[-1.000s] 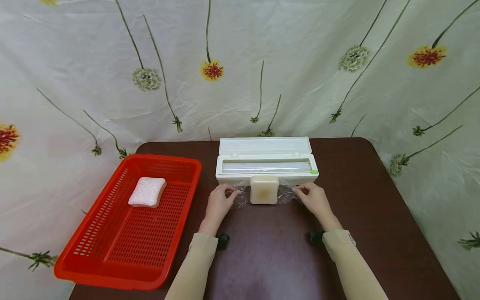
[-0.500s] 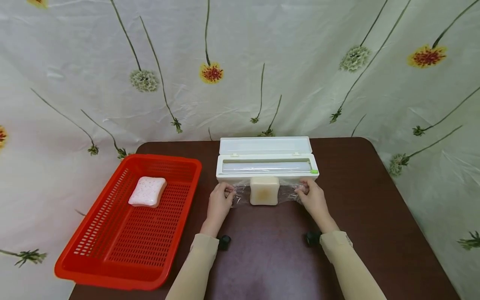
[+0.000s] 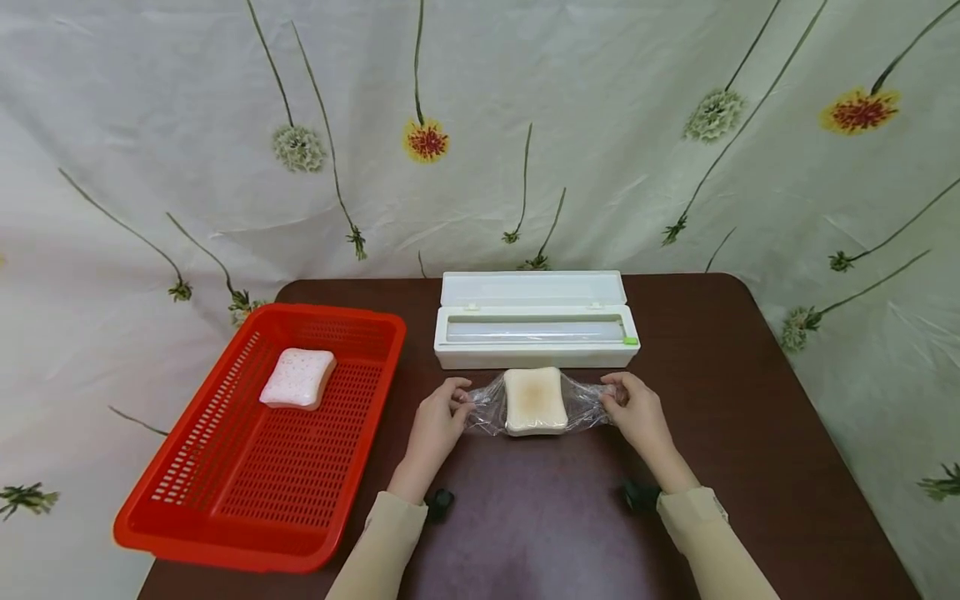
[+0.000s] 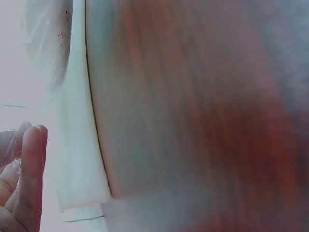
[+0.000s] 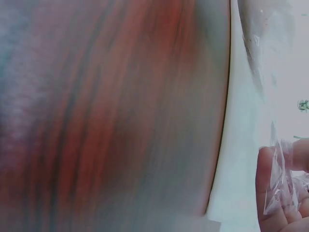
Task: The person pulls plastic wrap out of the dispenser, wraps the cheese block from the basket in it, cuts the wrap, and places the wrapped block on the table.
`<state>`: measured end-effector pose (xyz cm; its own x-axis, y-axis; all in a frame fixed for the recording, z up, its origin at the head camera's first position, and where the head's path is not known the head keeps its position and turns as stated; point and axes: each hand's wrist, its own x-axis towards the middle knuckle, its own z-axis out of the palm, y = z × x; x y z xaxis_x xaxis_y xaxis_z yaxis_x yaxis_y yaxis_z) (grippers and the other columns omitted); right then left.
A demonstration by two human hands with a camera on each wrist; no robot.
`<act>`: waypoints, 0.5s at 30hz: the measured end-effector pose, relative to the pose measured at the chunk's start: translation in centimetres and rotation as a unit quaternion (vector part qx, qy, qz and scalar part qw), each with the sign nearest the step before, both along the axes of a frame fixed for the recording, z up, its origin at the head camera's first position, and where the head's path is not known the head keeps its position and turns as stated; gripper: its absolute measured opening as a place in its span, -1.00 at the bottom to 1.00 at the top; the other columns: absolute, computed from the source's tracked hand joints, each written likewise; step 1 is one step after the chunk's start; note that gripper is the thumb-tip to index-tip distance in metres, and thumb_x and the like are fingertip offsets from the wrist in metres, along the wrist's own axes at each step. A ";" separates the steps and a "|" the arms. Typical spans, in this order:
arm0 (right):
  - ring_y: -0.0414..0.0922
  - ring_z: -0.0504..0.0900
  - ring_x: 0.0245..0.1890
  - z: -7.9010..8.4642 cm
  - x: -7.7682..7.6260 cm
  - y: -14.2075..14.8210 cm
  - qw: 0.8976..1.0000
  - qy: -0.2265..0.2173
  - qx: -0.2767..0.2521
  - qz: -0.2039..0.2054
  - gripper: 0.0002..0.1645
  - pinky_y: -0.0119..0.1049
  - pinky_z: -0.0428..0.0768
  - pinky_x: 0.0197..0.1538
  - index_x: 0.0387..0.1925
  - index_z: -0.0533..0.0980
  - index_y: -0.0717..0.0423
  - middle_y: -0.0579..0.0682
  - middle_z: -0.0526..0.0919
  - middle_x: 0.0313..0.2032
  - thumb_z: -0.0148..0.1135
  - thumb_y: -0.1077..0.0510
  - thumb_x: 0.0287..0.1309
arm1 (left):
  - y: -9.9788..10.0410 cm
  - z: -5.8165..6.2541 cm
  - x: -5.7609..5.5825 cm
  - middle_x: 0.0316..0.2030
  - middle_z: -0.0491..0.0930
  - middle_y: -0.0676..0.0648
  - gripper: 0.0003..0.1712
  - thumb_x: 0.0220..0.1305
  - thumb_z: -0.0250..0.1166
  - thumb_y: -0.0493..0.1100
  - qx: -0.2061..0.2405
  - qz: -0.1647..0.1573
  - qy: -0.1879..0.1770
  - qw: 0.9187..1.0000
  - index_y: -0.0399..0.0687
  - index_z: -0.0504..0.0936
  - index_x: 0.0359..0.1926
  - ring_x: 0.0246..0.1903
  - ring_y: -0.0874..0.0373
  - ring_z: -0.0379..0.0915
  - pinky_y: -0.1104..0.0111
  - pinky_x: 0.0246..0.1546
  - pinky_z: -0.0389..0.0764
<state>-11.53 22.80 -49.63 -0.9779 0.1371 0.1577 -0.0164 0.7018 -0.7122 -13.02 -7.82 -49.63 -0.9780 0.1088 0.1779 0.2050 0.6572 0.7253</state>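
1. My head view shows a person's two bare hands working over a dark tabletop [image 3: 757,467], with pale bread [image 3: 536,401] between them, right of centre and nearer the far edge than the near one.

2. Clear film [image 3: 490,405] spreads from both sides of the bread. I cannot tell whether the bread touches the tabletop or hangs just above it.

3. The left hand [image 3: 437,421] pinches the film's left end between thumb and fingers; the right hand [image 3: 641,417] pinches the right end, where my right wrist view shows it bunched. Neither hand touches the bread. I judge that gripping opposite ends lets the film draw in evenly on both sides.

4. Just beyond the bread, a white box [image 3: 537,357] lies near the tabletop's far edge, parallel to it. Its lid [image 3: 532,288] leans back, leaving the roll [image 3: 534,331] exposed, and a green tab [image 3: 631,341] sits at its right end. I take this placing as meant to put fresh film within easy reach.

5. A red basket [image 3: 217,554] covers much of the tabletop's left edge and seems to jut past it. Inside, towards its far end, lies a speckled pinkish slice [image 3: 297,378], with no hand near. Standing aside, the basket probably leaves the hands working room.
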 end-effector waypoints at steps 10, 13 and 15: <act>-0.09 0.63 -0.33 0.3 2.0 -0.4 1.000 -0.026 0.003 0.017 -0.71 -0.33 0.58 -0.27 -0.09 0.56 0.21 0.05 0.71 -0.35 0.37 0.31 0.13 | 0.1 0.3 2.3 -0.32 0.69 -0.01 -0.75 0.12 0.42 -0.38 -0.036 -0.027 0.025 0.999 -0.04 0.67 -0.18 -0.32 0.14 0.63 0.27 -0.29 0.66; -0.07 0.65 -0.30 0.2 2.4 -0.6 0.999 -0.036 -0.003 0.023 -0.72 -0.33 0.60 -0.25 -0.08 0.56 0.21 0.05 0.71 -0.31 0.35 0.31 0.16 | 0.3 0.0 2.5 -0.32 0.70 -0.01 -0.76 0.12 0.42 -0.38 -0.038 -0.033 0.031 0.998 -0.05 0.67 -0.19 -0.31 0.15 0.64 0.28 -0.29 0.67; -0.07 0.66 -0.30 0.2 2.5 -0.7 0.999 -0.039 -0.008 0.024 -0.73 -0.32 0.60 -0.24 -0.09 0.56 0.20 0.06 0.71 -0.31 0.35 0.30 0.16 | 0.5 -0.2 2.6 -0.33 0.70 -0.01 -0.76 0.12 0.42 -0.37 -0.038 -0.032 0.032 0.998 -0.04 0.68 -0.19 -0.33 0.15 0.63 0.29 -0.30 0.66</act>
<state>-9.04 22.05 -49.46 -0.9926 0.0926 0.0784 0.0072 0.6900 -0.7237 -10.44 -7.33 -49.83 -0.9557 0.1852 0.2288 0.2920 0.6939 0.6581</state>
